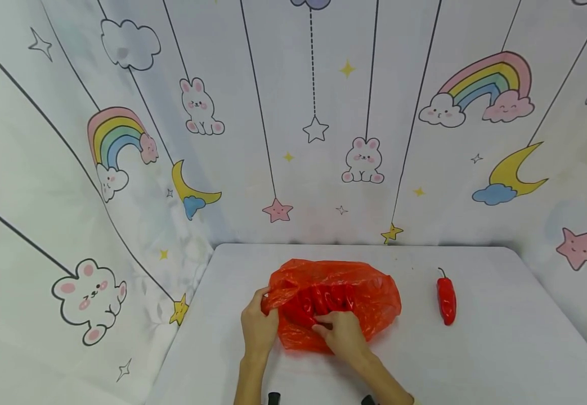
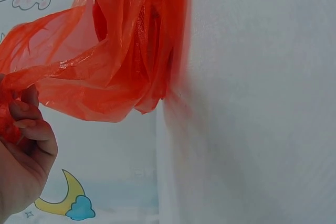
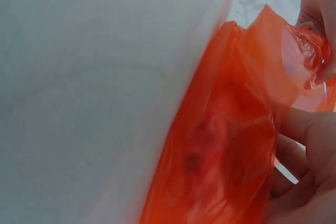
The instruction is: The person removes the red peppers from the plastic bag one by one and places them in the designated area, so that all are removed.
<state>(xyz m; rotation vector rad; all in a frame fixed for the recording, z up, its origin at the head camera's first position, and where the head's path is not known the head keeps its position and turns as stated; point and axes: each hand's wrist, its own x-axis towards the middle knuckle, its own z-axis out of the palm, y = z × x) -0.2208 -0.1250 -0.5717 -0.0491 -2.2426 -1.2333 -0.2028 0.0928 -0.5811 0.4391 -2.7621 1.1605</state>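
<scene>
A crinkled red plastic bag [image 1: 374,320] lies on the white table with its mouth facing up. Several glossy red chili peppers [image 1: 331,298] show inside it. My left hand [image 1: 260,323] grips the bag's left rim; in the left wrist view its curled fingers [image 2: 39,135] bunch the thin plastic. Over the near side of the opening reaches my right hand [image 1: 344,334], thumb and fingers pinching a red chili pepper [image 1: 300,315] among the others. The bag wall [image 3: 220,145] hides the fingertips of that hand in the right wrist view.
One red chili pepper [image 1: 446,301] with a dark stem lies alone on the white table [image 1: 501,349], right of the bag. Behind the table hangs a pale backdrop [image 1: 252,185] with cartoon drawings. Two small black objects [image 1: 274,398] show at the bottom edge, near the forearms.
</scene>
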